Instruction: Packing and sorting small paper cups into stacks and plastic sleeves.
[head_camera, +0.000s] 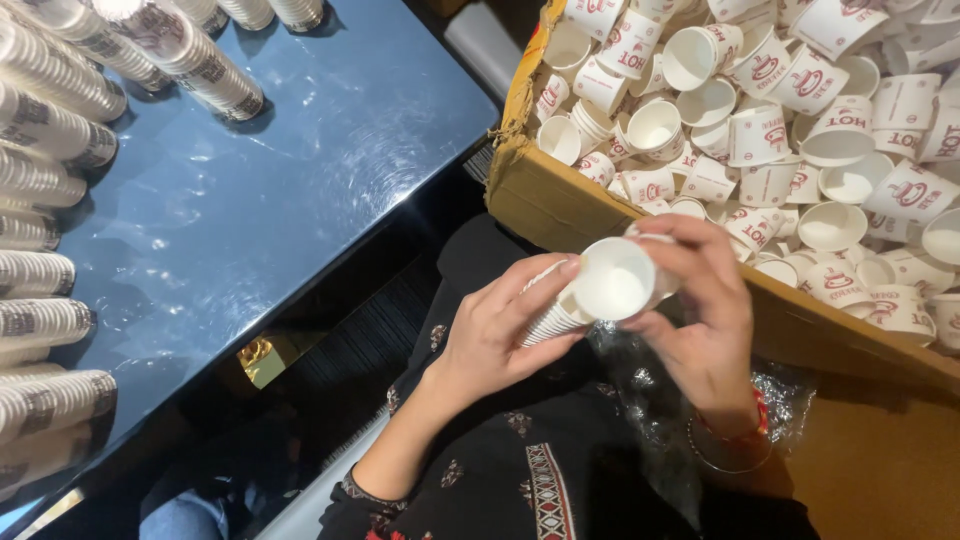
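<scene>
From the head view, the left hand (495, 335) gripped a short stack of small white paper cups (600, 290) over the lap, while the right hand (705, 320) pinched its front cup. Beside them stood a brown cardboard box (560, 205) of loose cups; wrapped cup stacks (190, 55) lay on the blue table (290, 190).

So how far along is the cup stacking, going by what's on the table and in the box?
Done: many wrapped stacks lie on the blue table. In hand: the left hand holds a short stack of cups while the right hand fits a cup on. Left: the cardboard box is full of loose cups.
</scene>
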